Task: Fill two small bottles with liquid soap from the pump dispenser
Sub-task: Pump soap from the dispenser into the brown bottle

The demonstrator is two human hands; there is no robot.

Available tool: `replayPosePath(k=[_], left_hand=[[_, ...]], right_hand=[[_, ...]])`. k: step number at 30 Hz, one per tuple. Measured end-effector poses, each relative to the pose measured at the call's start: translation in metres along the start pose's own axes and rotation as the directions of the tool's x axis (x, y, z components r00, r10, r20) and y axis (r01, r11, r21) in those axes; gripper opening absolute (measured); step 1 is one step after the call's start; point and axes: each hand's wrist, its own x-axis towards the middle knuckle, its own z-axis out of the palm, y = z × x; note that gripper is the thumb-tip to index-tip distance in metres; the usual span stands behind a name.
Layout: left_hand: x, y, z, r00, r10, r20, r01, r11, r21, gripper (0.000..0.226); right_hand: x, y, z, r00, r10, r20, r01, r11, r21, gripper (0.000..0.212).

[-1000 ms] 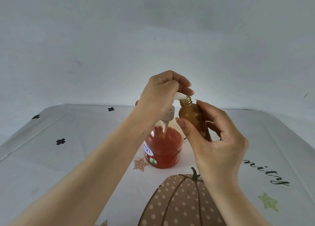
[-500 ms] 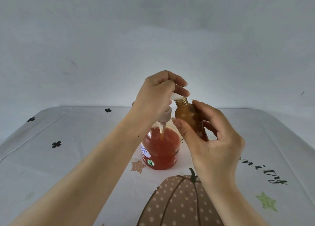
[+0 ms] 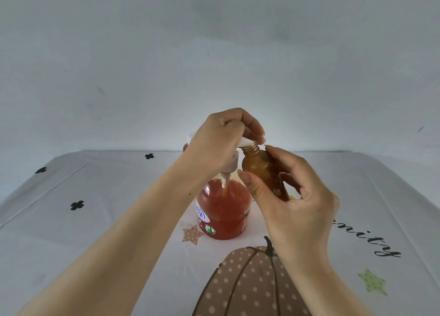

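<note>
Gripping the white pump head (image 3: 245, 142), left hand (image 3: 221, 142) has its fingers curled over the top. The nozzle tip touches the threaded mouth of the small amber bottle (image 3: 259, 170). Right hand (image 3: 297, 201) pinches that bottle between thumb in front and fingers behind, holding it tilted and lifted off the table, just right of the pump. Bottle looks nearly full of brownish-orange liquid; exact level unclear. Pump dispenser (image 3: 223, 211) stands upright on the white tablecloth (image 3: 95, 196), with red-orange soap inside and a label low on its front. Star print (image 3: 192, 234) sits at its base, pumpkin print (image 3: 250, 284) nearer the camera.
</note>
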Motion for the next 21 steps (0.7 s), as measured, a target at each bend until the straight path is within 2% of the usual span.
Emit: replayPosePath(k=[4, 11, 18, 21], left_hand=[[0.0, -0.002, 0.0, 0.999, -0.006, 0.04, 0.005, 1.0, 0.027, 0.045], [-0.0024, -0.0012, 0.0012, 0.998, -0.01, 0.069, 0.009, 1.0, 0.016, 0.038], [0.0, 0.0013, 0.0046, 0.996, 0.03, -0.079, -0.029, 0.999, 0.015, 0.036], [-0.0001, 0.0016, 0.0034, 0.991, 0.048, -0.126, -0.055, 0.997, -0.049, 0.035]], right_hand=[[-0.001, -0.0004, -0.001, 1.0, -0.018, -0.005, 0.018, 1.0, -0.01, 0.043], [-0.002, -0.0002, -0.0011, 0.999, -0.052, 0.008, 0.052, 0.998, -0.017, 0.044], [0.0018, -0.001, -0.0006, 0.996, -0.085, -0.014, 0.085, 0.996, -0.018, 0.044], [0.0021, -0.0005, -0.0006, 0.996, -0.08, -0.024, 0.08, 0.997, -0.01, 0.045]])
